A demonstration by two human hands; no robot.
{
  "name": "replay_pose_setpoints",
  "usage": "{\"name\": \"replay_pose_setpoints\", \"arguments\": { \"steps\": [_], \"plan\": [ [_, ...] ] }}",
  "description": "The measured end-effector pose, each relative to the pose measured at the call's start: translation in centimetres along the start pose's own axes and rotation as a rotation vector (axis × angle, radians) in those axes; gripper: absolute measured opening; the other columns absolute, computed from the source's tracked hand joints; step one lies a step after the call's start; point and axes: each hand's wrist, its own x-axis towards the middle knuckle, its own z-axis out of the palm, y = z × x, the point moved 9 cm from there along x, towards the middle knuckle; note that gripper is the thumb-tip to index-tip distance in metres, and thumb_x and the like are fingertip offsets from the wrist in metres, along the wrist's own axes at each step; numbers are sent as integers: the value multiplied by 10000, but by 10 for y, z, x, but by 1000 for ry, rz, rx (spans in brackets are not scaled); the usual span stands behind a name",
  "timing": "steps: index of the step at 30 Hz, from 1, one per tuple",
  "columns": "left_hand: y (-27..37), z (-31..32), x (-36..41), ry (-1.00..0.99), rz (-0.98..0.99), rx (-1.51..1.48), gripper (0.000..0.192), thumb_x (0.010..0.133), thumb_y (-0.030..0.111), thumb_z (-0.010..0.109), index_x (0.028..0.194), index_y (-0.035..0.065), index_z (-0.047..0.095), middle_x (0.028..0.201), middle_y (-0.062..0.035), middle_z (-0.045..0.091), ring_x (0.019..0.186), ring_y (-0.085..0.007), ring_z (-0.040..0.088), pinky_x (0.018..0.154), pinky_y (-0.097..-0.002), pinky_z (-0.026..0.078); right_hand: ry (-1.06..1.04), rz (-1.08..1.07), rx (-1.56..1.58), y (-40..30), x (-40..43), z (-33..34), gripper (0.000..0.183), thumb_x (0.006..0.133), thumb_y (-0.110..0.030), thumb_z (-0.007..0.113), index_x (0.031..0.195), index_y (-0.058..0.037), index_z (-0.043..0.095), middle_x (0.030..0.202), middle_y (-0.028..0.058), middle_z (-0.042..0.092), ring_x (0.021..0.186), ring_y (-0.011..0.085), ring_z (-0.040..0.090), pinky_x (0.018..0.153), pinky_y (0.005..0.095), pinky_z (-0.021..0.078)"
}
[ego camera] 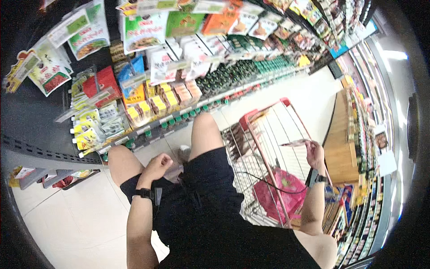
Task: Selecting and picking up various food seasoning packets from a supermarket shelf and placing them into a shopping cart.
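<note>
My right hand (315, 154) is raised over the far side of a wire shopping cart (268, 168), its fingers closed on a flat packet (295, 143) that points left. Inside the cart lie a pink plastic bag (280, 191) and some dark brown packets (240, 139). My left hand (158, 169) is over my lap with curled fingers. Below it is a thin, pale, see-through item (173, 173); whether the fingers grip it cannot be told. Both wrists wear black straps with small devices.
A store shelf (161, 122) holds small boxes (159, 104), spouted pouches (85, 138) and dark jars (225, 79). Seasoning packets (144, 32) hang above. To the right stand a wooden display counter (339, 151) and more stocked shelves (366, 208).
</note>
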Motion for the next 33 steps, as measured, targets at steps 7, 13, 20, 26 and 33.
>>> {"name": "replay_pose_setpoints", "arguments": {
  "steps": [7,13,20,26,33],
  "plan": [
    [-4,13,11,-78,26,51,262,931,269,596,1034,32,550,949,-92,630,845,-195,600,752,-350,485,109,508,235,57,-60,39,205,951,-67,429,966,110,530,874,167,654,791,205,675,665,198,594],
    [-2,11,6,-20,57,53,266,910,258,609,1006,15,561,891,-103,647,800,-211,613,717,-342,489,-202,891,412,129,-72,96,187,939,-62,452,1006,100,518,850,128,632,754,158,652,634,174,575],
    [0,5,-2,6,-2,35,260,920,258,592,1016,18,557,910,-100,643,807,-201,601,720,-341,485,-315,885,274,149,-71,139,258,962,-56,407,1090,142,510,967,177,644,809,174,659,713,194,574],
    [1,1,-6,19,30,56,255,919,255,593,1005,18,556,909,-104,642,804,-204,605,718,-342,487,-491,872,168,167,-73,152,258,959,-62,398,1016,102,588,939,145,666,801,163,662,737,218,572],
    [-11,7,-2,-29,-18,58,271,934,268,592,1032,22,538,923,-86,623,846,-199,588,765,-348,480,-385,838,42,164,-79,160,214,945,-65,441,974,53,618,876,91,670,728,133,652,683,207,564]
  ]
}}
